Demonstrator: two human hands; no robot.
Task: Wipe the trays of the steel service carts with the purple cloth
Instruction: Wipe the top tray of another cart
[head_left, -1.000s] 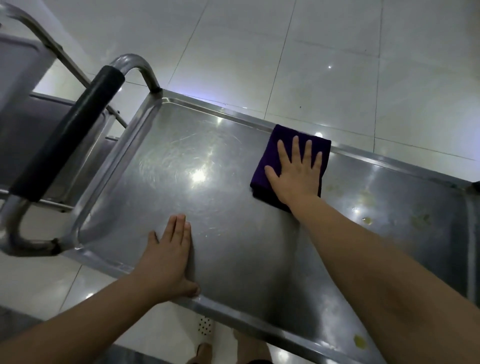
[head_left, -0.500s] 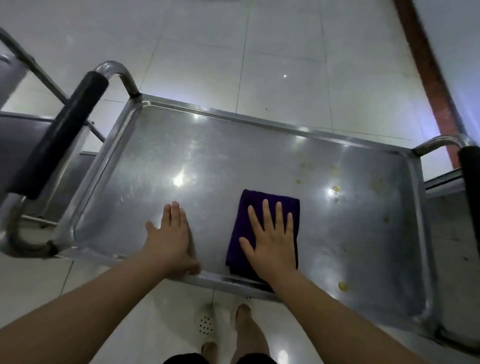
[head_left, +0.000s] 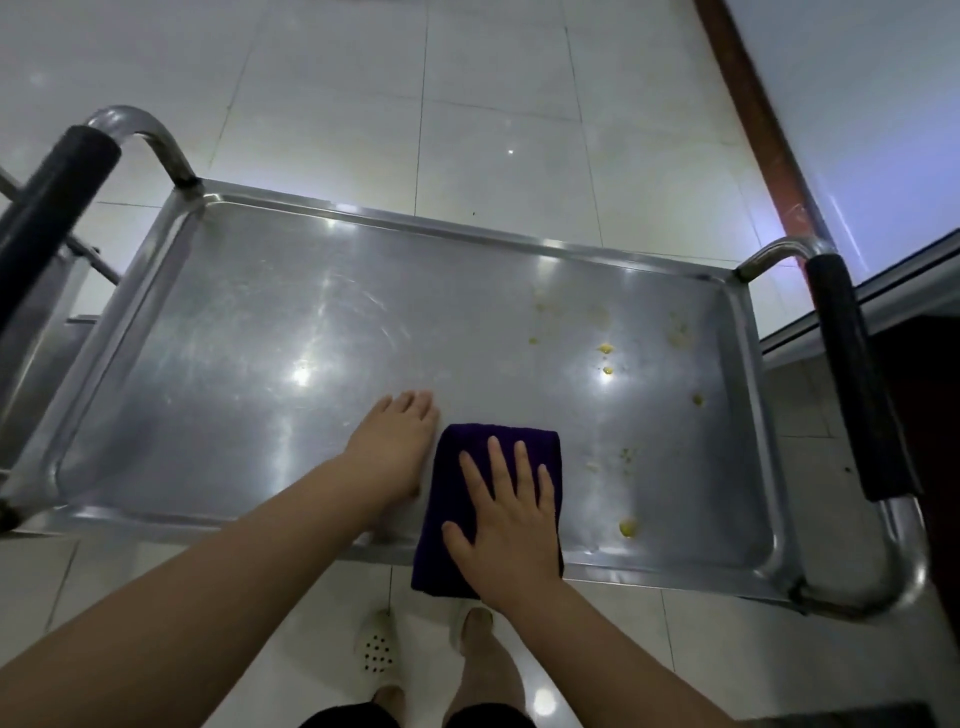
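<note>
Below both hands, on the tiled floor (head_left: 322, 93), stand two feet in white perforated slippers (head_left: 378, 649). Under the right hand (head_left: 506, 525), which lies flat with fingers spread, the folded purple cloth (head_left: 470, 493) rests on the tray (head_left: 234, 364), its near end hanging over the near rim. Just left of it the left hand (head_left: 397, 444) presses flat on the steel, fingers straight and together. Beyond and right of the right hand, yellow spots (head_left: 605, 349) dot the tray. Black-gripped handles (head_left: 852, 374) stand at either end of the cart.
</note>
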